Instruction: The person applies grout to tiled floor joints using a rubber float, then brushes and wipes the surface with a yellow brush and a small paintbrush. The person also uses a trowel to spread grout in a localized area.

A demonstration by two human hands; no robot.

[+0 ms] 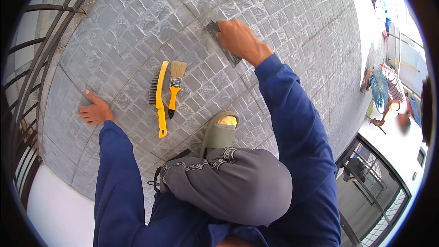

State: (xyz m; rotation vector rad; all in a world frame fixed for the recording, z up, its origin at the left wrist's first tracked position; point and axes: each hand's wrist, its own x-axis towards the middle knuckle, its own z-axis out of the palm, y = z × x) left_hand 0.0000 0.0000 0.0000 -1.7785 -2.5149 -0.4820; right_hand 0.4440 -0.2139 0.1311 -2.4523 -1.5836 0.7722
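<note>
My right hand is closed on a wide, flat, dark grey scraper and presses it against the grey stone-patterned tiles. The scraper's long edge runs slantwise under my fingers. Farther to the left, my left hand rests palm down on a tile with its thumb and fingers apart, holding nothing. Between the two hands lie a wire brush with a yellow handle and dark bristles, and a paintbrush with pale bristles and a yellow and black handle. They lie side by side, bristle ends away from me.
A dark metal railing curves along the left side. My grey-clad knee and a green slipper are close below the brushes. At the far right, a person in a striped top is near a white wall and a dark-framed glass door.
</note>
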